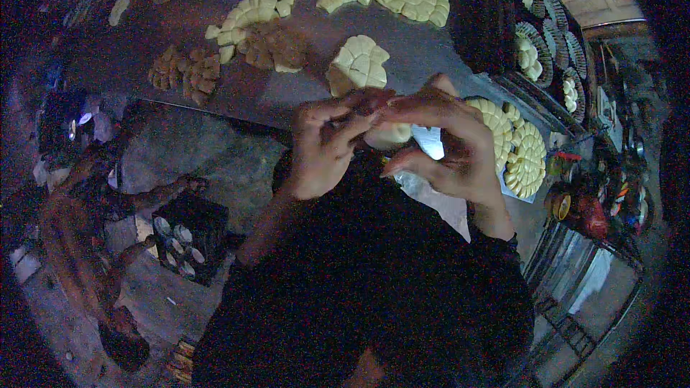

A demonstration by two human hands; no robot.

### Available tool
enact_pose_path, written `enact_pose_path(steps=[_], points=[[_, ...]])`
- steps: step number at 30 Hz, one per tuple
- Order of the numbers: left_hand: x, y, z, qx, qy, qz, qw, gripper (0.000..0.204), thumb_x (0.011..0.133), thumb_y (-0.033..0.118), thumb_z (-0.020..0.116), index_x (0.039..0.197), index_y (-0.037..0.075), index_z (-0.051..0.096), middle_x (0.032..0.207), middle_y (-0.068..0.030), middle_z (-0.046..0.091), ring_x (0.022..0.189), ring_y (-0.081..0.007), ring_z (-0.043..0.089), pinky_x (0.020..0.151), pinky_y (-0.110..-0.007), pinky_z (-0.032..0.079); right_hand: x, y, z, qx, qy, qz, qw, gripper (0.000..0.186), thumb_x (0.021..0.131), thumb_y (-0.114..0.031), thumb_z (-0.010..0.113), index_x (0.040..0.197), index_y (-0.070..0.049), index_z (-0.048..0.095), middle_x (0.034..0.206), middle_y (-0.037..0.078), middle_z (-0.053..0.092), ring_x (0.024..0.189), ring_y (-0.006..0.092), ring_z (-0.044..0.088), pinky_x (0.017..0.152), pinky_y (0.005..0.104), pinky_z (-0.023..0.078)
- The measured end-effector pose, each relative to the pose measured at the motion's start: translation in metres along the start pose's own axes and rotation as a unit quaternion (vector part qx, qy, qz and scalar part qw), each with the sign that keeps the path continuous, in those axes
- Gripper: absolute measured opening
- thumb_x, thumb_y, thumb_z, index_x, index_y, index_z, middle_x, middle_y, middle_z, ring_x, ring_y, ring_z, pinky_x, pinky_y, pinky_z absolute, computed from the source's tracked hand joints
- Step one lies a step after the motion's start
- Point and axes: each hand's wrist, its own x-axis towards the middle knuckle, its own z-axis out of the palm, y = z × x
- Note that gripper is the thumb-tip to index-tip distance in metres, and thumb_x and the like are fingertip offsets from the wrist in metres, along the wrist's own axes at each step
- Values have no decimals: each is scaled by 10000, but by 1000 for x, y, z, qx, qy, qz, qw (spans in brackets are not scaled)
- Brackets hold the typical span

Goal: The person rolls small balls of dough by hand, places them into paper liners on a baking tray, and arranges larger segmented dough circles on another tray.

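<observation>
1. My left hand [327, 145] curls inward and my right hand [456, 140] bends round from the other side; between them they grip a small piece of dough [389, 136], just off the near edge of the worktop [413, 50]

2. Beyond my fingertips, near that edge, lies a pale lump [359, 65]; brown pieces [273, 44] sit to its left, and rows of pale balls [528, 158] toward the near right corner

3. I judge light, even pressure best: turn the dough, draw its rim together, pinch any seam shut without tearing

4. I can read no brand, label or writing, neither on the dark crate [478, 21] at the right edge nor its cups [553, 8]
</observation>
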Motion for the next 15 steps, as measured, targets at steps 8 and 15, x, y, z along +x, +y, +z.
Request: enact_pose_path(steps=[8,15], points=[[68,12,-72,-206,-9,-159,966,381,947,312,631,1166,1,633,1080,-79,671,998,-198,645,856,-337,526,71,45,35,-231,33,9,972,565,708,-317,845,1168,-109,593,1051,92,670,951,340,620,850,419,482],[49,-75,-153,229,22,-50,972,204,910,134,686,1087,43,639,927,-40,597,715,-132,561,661,-268,456,20,118,100,165,56,436,883,466,752,25,806,1130,-77,554,940,16,624,859,112,608,785,282,521]])
